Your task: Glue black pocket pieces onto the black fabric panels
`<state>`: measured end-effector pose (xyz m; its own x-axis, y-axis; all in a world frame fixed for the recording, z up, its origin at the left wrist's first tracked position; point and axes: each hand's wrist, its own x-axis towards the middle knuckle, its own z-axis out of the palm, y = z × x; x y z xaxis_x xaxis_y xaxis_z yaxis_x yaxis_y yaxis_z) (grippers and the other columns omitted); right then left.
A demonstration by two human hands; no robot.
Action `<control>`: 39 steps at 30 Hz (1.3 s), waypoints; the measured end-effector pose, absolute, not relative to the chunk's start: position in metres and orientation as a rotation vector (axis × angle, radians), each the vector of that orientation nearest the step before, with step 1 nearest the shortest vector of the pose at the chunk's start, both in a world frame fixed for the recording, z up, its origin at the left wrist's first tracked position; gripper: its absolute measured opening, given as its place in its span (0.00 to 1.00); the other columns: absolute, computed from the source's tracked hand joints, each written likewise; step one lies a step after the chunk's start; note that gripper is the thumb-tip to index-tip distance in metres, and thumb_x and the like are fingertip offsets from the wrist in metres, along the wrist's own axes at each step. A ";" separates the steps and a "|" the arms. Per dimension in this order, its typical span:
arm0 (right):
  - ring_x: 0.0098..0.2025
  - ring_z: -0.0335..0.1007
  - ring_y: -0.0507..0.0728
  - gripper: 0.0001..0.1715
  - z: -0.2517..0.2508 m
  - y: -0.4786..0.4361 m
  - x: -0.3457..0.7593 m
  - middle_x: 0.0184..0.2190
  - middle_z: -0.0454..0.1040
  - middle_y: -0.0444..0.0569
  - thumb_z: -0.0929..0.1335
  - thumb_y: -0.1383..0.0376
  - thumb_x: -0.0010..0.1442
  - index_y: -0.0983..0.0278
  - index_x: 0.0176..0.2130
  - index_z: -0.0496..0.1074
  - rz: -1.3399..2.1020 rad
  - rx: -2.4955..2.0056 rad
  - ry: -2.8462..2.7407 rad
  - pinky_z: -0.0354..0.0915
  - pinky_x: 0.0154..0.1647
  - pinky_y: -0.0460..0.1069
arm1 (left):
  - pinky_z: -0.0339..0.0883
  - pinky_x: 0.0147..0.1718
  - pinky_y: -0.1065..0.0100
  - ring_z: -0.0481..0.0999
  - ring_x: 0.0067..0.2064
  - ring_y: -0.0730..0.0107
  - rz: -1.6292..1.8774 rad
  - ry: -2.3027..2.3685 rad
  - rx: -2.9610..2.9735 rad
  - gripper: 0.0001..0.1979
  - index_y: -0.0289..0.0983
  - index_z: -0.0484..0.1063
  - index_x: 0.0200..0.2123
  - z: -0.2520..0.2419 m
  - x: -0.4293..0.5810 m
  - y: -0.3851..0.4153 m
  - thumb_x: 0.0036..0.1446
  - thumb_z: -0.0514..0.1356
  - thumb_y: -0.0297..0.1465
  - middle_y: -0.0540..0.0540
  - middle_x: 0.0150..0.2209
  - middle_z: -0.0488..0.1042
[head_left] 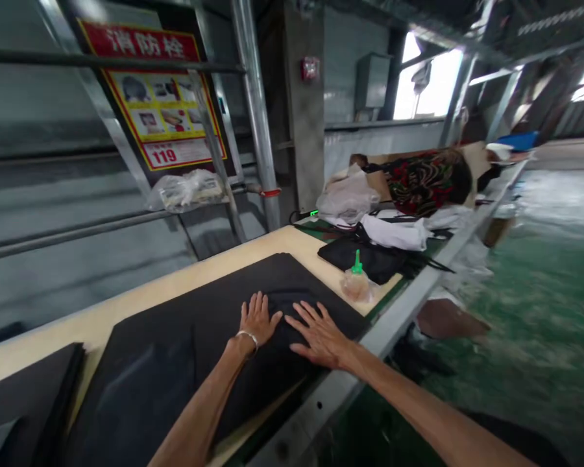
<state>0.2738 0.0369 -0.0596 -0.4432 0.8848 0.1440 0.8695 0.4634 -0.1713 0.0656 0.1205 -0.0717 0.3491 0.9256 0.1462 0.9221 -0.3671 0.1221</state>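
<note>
A large sheet of black fabric lies spread over a pale board on the workbench. My left hand rests flat on the fabric, fingers apart, with a light bracelet at the wrist. Close beside it, my right hand presses on the same fabric near the bench's front edge, its fingers spread. Neither hand grips anything. Slight creases show in the cloth around the fingertips. Past the fabric's far right corner stands a squat bottle with a green nozzle, its lower part wrapped in clear plastic.
A stack of black pieces sits at the left. Farther along lie a black folded item, white cloth and a patterned bundle. Metal poles rise behind the bench. A metal rail borders the green floor.
</note>
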 end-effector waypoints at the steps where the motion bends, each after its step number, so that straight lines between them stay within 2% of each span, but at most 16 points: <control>1: 0.72 0.37 0.68 0.40 -0.059 0.037 0.273 0.70 0.46 0.58 0.57 0.41 0.65 0.56 0.69 0.54 0.087 -1.524 -2.498 0.35 0.67 0.71 | 0.43 0.66 0.42 0.47 0.71 0.49 0.260 1.765 2.539 0.35 0.31 0.56 0.66 -0.068 0.067 0.121 0.66 0.43 0.49 0.32 0.69 0.49; 4: 0.71 0.38 0.67 0.39 -0.054 0.038 0.270 0.70 0.46 0.57 0.59 0.43 0.65 0.56 0.68 0.55 0.083 -1.547 -2.507 0.35 0.67 0.71 | 0.41 0.66 0.42 0.44 0.71 0.47 0.222 1.772 2.509 0.38 0.31 0.53 0.67 -0.057 0.073 0.121 0.65 0.42 0.51 0.33 0.70 0.47; 7: 0.71 0.39 0.66 0.44 -0.045 0.038 0.270 0.70 0.47 0.57 0.63 0.44 0.62 0.60 0.69 0.52 0.193 -1.596 -2.480 0.36 0.68 0.70 | 0.41 0.66 0.39 0.42 0.71 0.43 0.248 1.794 2.509 0.40 0.30 0.52 0.68 -0.053 0.075 0.118 0.63 0.42 0.53 0.32 0.70 0.46; 10: 0.71 0.43 0.63 0.47 -0.038 0.040 0.278 0.70 0.48 0.58 0.62 0.45 0.62 0.66 0.70 0.49 0.330 -1.602 -2.327 0.42 0.69 0.65 | 0.41 0.66 0.40 0.42 0.71 0.40 0.260 1.803 2.506 0.42 0.27 0.51 0.68 -0.052 0.074 0.114 0.63 0.41 0.54 0.28 0.69 0.46; 13: 0.69 0.50 0.61 0.42 -0.033 0.049 0.288 0.68 0.53 0.59 0.57 0.47 0.65 0.69 0.68 0.55 0.364 -1.600 -2.133 0.49 0.69 0.61 | 0.42 0.66 0.43 0.43 0.71 0.44 0.289 1.825 2.508 0.39 0.23 0.50 0.68 -0.053 0.074 0.111 0.67 0.37 0.48 0.27 0.69 0.46; 17: 0.67 0.54 0.62 0.39 -0.027 0.072 0.267 0.65 0.59 0.60 0.55 0.49 0.67 0.71 0.65 0.60 0.301 -1.589 -2.130 0.49 0.69 0.59 | 0.43 0.67 0.45 0.44 0.71 0.50 0.295 1.878 2.551 0.33 0.22 0.50 0.67 -0.053 0.073 0.108 0.69 0.36 0.39 0.31 0.70 0.47; 22: 0.68 0.52 0.58 0.35 -0.029 0.117 0.196 0.66 0.58 0.56 0.51 0.52 0.70 0.67 0.65 0.61 0.342 -1.507 -2.344 0.48 0.69 0.55 | 0.44 0.67 0.43 0.44 0.71 0.47 0.117 1.788 2.661 0.30 0.29 0.50 0.68 -0.050 0.069 0.106 0.66 0.43 0.35 0.34 0.70 0.47; 24: 0.69 0.50 0.58 0.34 -0.035 0.133 0.185 0.67 0.56 0.54 0.50 0.51 0.71 0.64 0.66 0.60 0.348 -1.552 -2.411 0.45 0.70 0.58 | 0.43 0.66 0.42 0.44 0.71 0.45 0.089 1.759 2.660 0.31 0.31 0.50 0.69 -0.050 0.069 0.108 0.65 0.46 0.34 0.35 0.70 0.46; 28: 0.71 0.42 0.63 0.37 -0.051 0.152 0.214 0.69 0.50 0.57 0.51 0.48 0.70 0.66 0.67 0.58 0.299 -1.751 -2.358 0.39 0.69 0.65 | 0.43 0.67 0.43 0.46 0.71 0.47 0.240 1.837 2.574 0.30 0.27 0.52 0.68 -0.056 0.072 0.112 0.67 0.42 0.36 0.31 0.70 0.48; 32: 0.72 0.38 0.65 0.40 -0.060 0.159 0.252 0.70 0.49 0.57 0.52 0.45 0.69 0.67 0.67 0.57 0.077 -2.038 -2.173 0.37 0.70 0.63 | 0.41 0.67 0.42 0.47 0.71 0.48 0.417 1.804 2.470 0.29 0.30 0.54 0.67 -0.060 0.075 0.114 0.67 0.42 0.37 0.32 0.69 0.50; 35: 0.71 0.43 0.64 0.38 -0.057 0.163 0.261 0.68 0.54 0.59 0.53 0.48 0.70 0.68 0.66 0.59 0.047 -2.100 -2.080 0.41 0.69 0.62 | 0.38 0.68 0.47 0.48 0.71 0.53 0.594 1.770 2.272 0.29 0.30 0.53 0.67 -0.058 0.072 0.118 0.67 0.43 0.37 0.35 0.69 0.52; 39: 0.64 0.59 0.60 0.28 -0.041 0.165 0.268 0.62 0.64 0.60 0.56 0.55 0.71 0.68 0.61 0.65 0.031 -2.161 -1.968 0.53 0.65 0.57 | 0.40 0.69 0.59 0.47 0.71 0.63 0.996 1.624 1.794 0.28 0.34 0.52 0.68 -0.057 0.060 0.126 0.67 0.44 0.36 0.41 0.70 0.50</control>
